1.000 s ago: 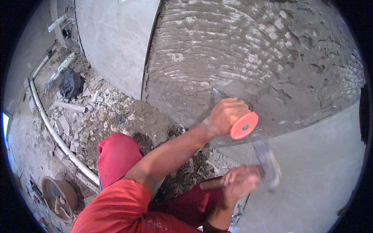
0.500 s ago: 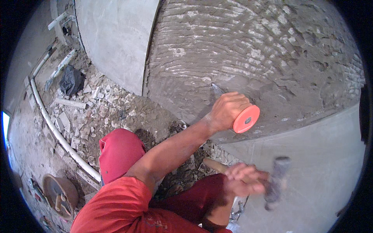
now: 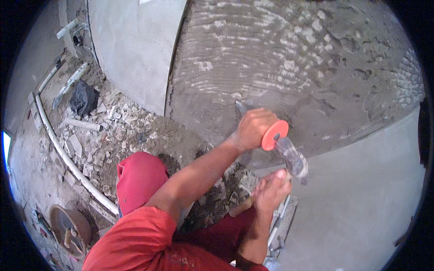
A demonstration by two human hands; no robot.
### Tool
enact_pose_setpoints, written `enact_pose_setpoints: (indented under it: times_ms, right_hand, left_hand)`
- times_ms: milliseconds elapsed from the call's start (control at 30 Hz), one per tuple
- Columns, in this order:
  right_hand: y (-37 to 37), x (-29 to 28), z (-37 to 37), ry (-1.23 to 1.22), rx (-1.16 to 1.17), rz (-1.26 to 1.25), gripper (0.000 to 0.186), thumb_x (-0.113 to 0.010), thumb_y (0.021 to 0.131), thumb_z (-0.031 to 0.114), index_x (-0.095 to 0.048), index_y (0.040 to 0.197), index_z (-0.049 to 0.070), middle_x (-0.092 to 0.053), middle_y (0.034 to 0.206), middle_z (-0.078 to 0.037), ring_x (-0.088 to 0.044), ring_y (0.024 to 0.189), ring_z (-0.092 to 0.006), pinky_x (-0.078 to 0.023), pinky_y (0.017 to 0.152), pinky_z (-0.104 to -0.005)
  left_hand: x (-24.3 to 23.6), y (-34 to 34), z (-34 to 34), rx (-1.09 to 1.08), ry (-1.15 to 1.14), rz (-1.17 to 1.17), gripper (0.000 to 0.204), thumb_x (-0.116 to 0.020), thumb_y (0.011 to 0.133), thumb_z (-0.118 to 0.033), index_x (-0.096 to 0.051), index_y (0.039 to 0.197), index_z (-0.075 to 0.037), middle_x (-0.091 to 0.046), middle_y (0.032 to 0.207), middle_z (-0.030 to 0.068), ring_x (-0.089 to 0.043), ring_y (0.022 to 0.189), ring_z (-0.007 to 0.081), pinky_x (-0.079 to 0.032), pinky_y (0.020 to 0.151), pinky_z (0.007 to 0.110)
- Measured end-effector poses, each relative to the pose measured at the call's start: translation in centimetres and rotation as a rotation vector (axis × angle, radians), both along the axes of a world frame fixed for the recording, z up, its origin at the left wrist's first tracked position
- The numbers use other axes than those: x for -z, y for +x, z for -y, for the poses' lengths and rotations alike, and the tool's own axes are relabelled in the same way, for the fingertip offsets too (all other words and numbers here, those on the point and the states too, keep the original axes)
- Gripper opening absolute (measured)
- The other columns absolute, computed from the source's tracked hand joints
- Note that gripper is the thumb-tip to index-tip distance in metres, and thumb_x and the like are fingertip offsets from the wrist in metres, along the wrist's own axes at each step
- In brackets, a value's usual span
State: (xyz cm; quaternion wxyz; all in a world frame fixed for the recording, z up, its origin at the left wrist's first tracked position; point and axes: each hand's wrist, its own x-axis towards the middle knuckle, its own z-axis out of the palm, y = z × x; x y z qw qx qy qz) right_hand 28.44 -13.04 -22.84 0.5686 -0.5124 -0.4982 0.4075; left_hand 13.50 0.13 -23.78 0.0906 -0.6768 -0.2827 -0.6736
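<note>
My left hand [image 3: 257, 128] is closed around a chisel with a round orange guard [image 3: 275, 135] at its near end. The pointed metal tip [image 3: 241, 106] of the chisel comes out beyond my fingers, at the ridged grey mortar [image 3: 226, 74]. My right hand [image 3: 272, 192] grips a hammer by its wooden handle [image 3: 241, 207]. The hammer's dark head [image 3: 293, 160], smeared by motion, is close against the guard end of the chisel. Whether they touch I cannot tell. The chisel's shaft is hidden in my left hand.
Smooth grey tiles or slabs [image 3: 135, 49] [image 3: 352, 189] border the mortar at left and lower right. Broken rubble [image 3: 122, 131] lies left, beside a long white pipe [image 3: 63, 151] and a black plastic bag [image 3: 84, 98]. A brown tub [image 3: 86, 221] with tools stands lower left.
The hammer has swung up and left, from beside the chisel to its guard end. My left hand and the chisel have shifted slightly left.
</note>
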Motion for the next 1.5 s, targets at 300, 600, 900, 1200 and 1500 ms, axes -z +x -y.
enact_pose_setpoints:
  times_ms: [300,600,900,1200,1500]
  right_hand:
    - [-1.2,3.6,-1.1,0.078,0.018,0.027,0.042,-0.054,0.1,0.038,-0.04,0.074,0.009,-0.045,0.056,-0.003,-0.044,0.04,-0.0132,-0.037,0.033,-0.0296]
    - [0.4,1.4,2.2,0.218,-0.163,-0.333,0.047,-0.042,0.101,0.055,-0.04,0.094,0.009,-0.039,0.054,-0.003,-0.038,0.034,-0.012,-0.037,0.029,-0.0271]
    - [2.3,7.2,0.4,0.27,-0.154,-0.043,0.034,-0.048,0.101,0.042,-0.041,0.098,0.01,-0.044,0.056,-0.004,-0.039,0.035,-0.0111,-0.039,0.032,-0.0269]
    - [-2.9,2.6,1.8,0.374,-0.081,-0.133,0.044,-0.053,0.099,0.041,-0.044,0.071,0.007,-0.046,0.052,-0.003,-0.045,0.04,-0.0138,-0.035,0.035,-0.0283]
    - [-4.1,1.0,2.2,0.456,-0.216,-0.295,0.041,-0.05,0.101,0.038,-0.041,0.073,0.01,-0.044,0.056,0.0,-0.042,0.039,-0.0113,-0.035,0.035,-0.0272]
  left_hand:
    - [0.3,-0.4,0.0,0.001,-0.028,0.015,0.017,-0.071,0.066,-0.014,-0.061,0.077,-0.005,-0.058,0.071,0.0073,-0.059,0.067,0.0268,-0.045,0.061,0.038]
    - [1.2,-0.5,0.4,-0.004,-0.003,0.029,0.022,-0.073,0.064,-0.013,-0.057,0.076,-0.003,-0.055,0.072,0.0084,-0.056,0.066,0.0282,-0.043,0.058,0.039]
    - [1.4,-0.7,0.7,-0.023,0.009,0.143,0.021,-0.072,0.063,-0.013,-0.057,0.076,-0.005,-0.054,0.073,0.008,-0.056,0.069,0.0278,-0.043,0.062,0.038]
    - [2.2,-1.8,0.8,0.028,-0.017,0.148,0.024,-0.072,0.063,-0.014,-0.06,0.082,-0.003,-0.056,0.076,0.009,-0.057,0.072,0.0284,-0.044,0.065,0.039]
    - [2.9,-2.5,0.5,0.021,-0.027,0.192,0.026,-0.074,0.064,-0.016,-0.061,0.083,-0.002,-0.056,0.076,0.0096,-0.057,0.072,0.0304,-0.044,0.065,0.039]
